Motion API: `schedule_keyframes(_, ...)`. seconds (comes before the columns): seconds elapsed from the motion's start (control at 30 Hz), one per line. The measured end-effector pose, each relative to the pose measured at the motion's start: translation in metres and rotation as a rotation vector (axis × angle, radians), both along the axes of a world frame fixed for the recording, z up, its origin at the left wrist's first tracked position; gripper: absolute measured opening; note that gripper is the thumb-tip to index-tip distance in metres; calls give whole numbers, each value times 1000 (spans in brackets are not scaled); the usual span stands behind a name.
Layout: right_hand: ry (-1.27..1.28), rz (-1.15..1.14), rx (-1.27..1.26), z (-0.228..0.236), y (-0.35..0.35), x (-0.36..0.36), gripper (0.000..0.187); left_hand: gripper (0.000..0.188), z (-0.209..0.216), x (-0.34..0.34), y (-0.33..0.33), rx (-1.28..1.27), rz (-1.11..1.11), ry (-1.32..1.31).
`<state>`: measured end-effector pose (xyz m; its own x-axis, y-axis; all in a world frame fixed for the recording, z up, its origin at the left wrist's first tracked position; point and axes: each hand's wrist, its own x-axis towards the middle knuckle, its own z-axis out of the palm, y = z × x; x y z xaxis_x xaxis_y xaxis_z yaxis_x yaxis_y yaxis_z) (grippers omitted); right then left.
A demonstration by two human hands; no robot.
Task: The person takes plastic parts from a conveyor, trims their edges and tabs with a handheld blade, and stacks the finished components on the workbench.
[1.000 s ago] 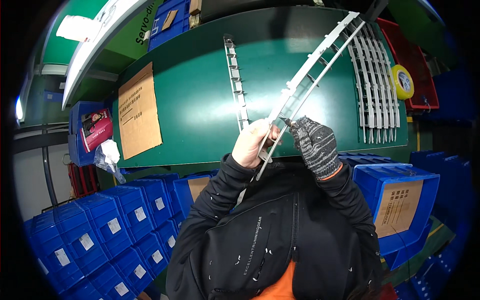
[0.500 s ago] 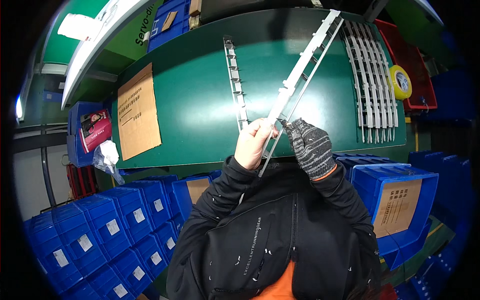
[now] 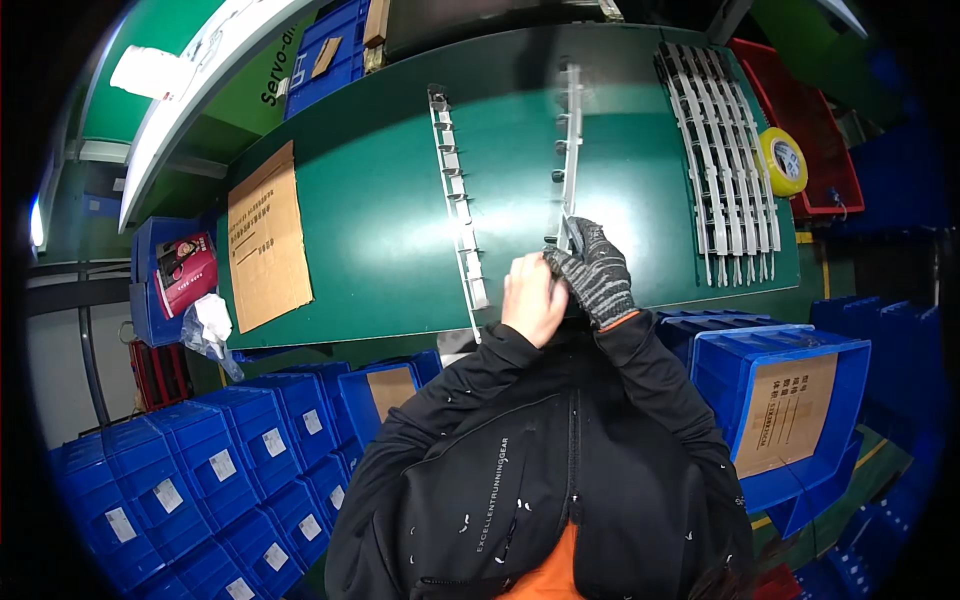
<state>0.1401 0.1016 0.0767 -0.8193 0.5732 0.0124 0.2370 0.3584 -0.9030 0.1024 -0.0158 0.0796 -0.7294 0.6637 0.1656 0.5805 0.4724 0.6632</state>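
My gloved right hand [image 3: 597, 275], in grey knit, is closed on the near part of a long narrow strip [image 3: 573, 150] with dark clips along its side. The strip points away from me over the green table, turned nearly edge-on, its far end blurred. My bare left hand [image 3: 533, 300] is curled beside the glove, at the strip's near end; the fingertips and what they grip are hidden. Left of my hands lies a second light strip [image 3: 458, 195] with dark clips, its near end reaching the table's front edge.
Several similar strips [image 3: 718, 160] lie side by side at the right, beside a yellow tape roll [image 3: 783, 161] and a red tray [image 3: 820, 150]. A cardboard sheet [image 3: 268, 240] rests on the green table [image 3: 370, 220]. Blue bins [image 3: 215, 460] stand below the front edge, both sides.
The held strip has swung from slanting far right to pointing nearly straight away, turning edge-on. My left hand has shifted slightly right and nearer to me, closer against the glove.
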Motion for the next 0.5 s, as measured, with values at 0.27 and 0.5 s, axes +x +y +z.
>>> schedule_keyframes(0.27, -158, -204, 280, -22, 52, 29, 29, 50, -10, -39, -31, -48, 312, 84)
schedule_keyframes(0.5, -491, -262, 584, -52, 84, 34, 29, 34, -88, -99, -74, -100, 602, -251)
